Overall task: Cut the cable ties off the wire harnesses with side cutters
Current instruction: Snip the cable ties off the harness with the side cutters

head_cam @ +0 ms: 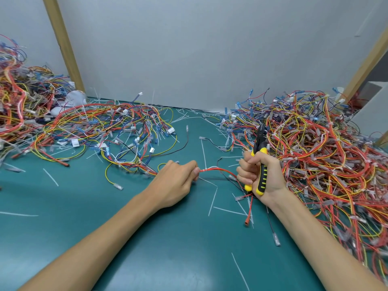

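My left hand (178, 181) pinches a red wire harness (218, 170) just left of a white cable tie (205, 169) wrapped around it. The harness stretches rightward to my right hand (259, 179), which also grips the yellow-and-black side cutters (260, 156). The cutters point up and away, their dark jaws above the fist and apart from the tie. The harness's far end drops below my right hand to a red terminal (246, 223) on the green mat (147, 238).
A large tangle of wire harnesses (319, 156) fills the right side. Another spread pile (94, 127) lies at the left and back. Cut white ties (213, 203) litter the mat. A grey wall (199, 49) stands behind.
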